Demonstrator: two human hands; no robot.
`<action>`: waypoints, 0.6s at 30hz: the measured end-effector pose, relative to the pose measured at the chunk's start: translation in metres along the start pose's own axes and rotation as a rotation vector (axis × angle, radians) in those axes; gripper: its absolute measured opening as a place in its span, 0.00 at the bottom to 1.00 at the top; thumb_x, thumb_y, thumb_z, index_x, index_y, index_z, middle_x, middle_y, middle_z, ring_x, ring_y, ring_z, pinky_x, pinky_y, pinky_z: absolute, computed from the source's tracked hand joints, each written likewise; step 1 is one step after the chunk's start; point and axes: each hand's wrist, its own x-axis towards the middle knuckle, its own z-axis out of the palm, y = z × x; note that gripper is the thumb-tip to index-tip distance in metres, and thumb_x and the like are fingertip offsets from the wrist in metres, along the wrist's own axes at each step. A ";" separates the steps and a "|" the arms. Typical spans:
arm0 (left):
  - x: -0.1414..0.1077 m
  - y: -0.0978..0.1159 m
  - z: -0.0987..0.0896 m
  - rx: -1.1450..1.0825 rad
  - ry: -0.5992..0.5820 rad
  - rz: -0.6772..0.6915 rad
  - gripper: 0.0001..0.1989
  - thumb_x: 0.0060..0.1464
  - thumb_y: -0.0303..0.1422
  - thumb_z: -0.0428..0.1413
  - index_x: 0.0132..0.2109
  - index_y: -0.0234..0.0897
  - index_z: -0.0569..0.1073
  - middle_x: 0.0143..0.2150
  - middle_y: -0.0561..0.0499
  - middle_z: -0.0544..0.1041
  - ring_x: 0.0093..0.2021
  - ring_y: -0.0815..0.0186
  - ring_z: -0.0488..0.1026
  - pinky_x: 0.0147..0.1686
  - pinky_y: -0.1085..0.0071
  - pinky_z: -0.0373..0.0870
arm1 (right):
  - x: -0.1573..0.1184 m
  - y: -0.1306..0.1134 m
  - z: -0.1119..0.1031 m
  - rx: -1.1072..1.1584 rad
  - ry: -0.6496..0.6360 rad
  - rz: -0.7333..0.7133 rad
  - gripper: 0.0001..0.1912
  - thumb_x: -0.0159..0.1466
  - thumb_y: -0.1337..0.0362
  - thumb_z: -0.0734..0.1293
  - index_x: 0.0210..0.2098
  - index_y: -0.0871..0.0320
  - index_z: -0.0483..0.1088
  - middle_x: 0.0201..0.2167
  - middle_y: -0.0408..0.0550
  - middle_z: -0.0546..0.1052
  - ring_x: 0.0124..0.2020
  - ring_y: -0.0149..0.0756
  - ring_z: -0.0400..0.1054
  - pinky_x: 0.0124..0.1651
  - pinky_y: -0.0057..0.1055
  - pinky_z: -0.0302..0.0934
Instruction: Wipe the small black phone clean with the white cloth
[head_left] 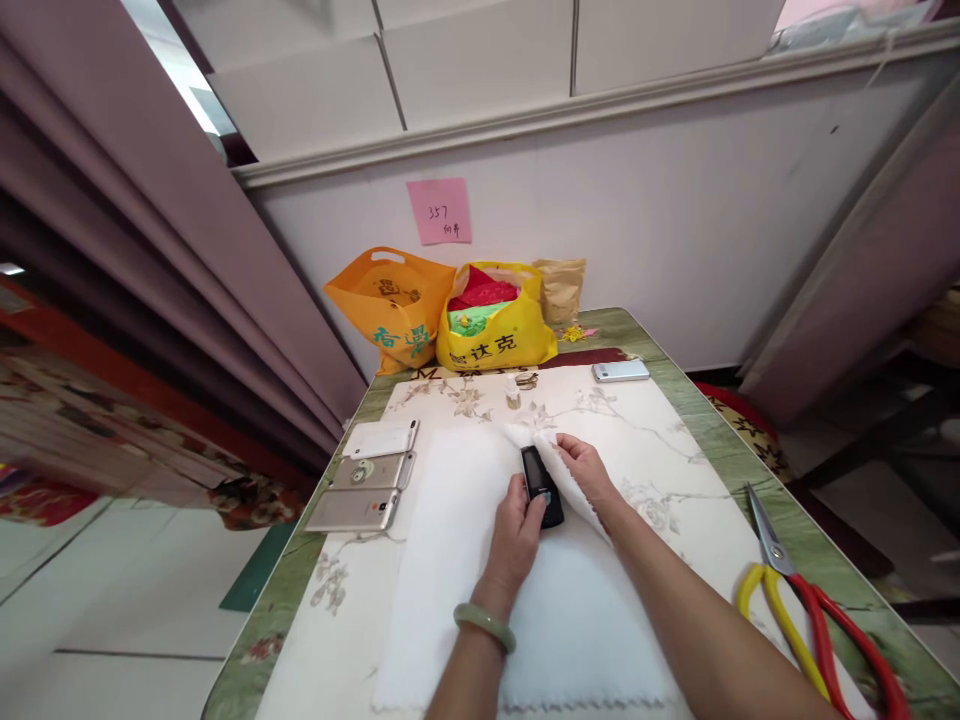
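My left hand (pixel 516 528), with a green bangle (pixel 484 627) on its wrist, is closed round a small black mobile phone (pixel 541 490), thumb on its lower part. The phone lies over a white padded cloth (pixel 454 570) with a zigzag-cut edge, spread on the table in front of me. In my right hand (pixel 586 468), the fingers pinch a raised edge of that cloth, lifted just right of the phone. The fingers' undersides are hidden in both hands.
Three phones (pixel 358 510) lie in a row at left, a silver phone (pixel 621 371) at back right. Scissors (pixel 776 555) with yellow and red handles lie at front right. An orange bag (pixel 405 310), a yellow bag (pixel 499 345) and a small bottle (pixel 513 392) stand at the back.
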 end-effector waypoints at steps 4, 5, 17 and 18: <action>0.001 0.001 0.001 -0.094 0.038 -0.070 0.15 0.56 0.42 0.55 0.47 0.38 0.68 0.34 0.52 0.72 0.27 0.71 0.64 0.23 0.76 0.60 | -0.007 -0.001 0.003 -0.053 -0.105 0.030 0.20 0.50 0.48 0.73 0.31 0.58 0.71 0.23 0.39 0.73 0.22 0.29 0.62 0.27 0.26 0.55; 0.001 0.001 0.001 -0.119 0.069 -0.068 0.16 0.56 0.42 0.56 0.47 0.38 0.67 0.34 0.52 0.72 0.27 0.71 0.64 0.22 0.77 0.59 | -0.009 -0.002 0.005 -0.077 -0.143 0.032 0.20 0.51 0.48 0.73 0.30 0.58 0.71 0.23 0.40 0.73 0.23 0.29 0.62 0.27 0.26 0.55; 0.001 0.010 0.002 -0.169 0.041 -0.042 0.12 0.55 0.37 0.58 0.44 0.38 0.68 0.25 0.56 0.68 0.21 0.74 0.59 0.21 0.78 0.58 | -0.011 0.005 0.004 -0.253 -0.152 -0.067 0.19 0.52 0.49 0.72 0.29 0.58 0.69 0.20 0.37 0.68 0.21 0.27 0.57 0.24 0.24 0.52; 0.001 0.012 0.002 -0.160 0.017 -0.040 0.12 0.55 0.37 0.57 0.45 0.38 0.68 0.25 0.56 0.69 0.21 0.74 0.60 0.21 0.78 0.59 | -0.011 0.006 0.003 -0.271 -0.114 -0.092 0.19 0.53 0.48 0.71 0.27 0.58 0.68 0.19 0.36 0.66 0.20 0.26 0.55 0.23 0.24 0.50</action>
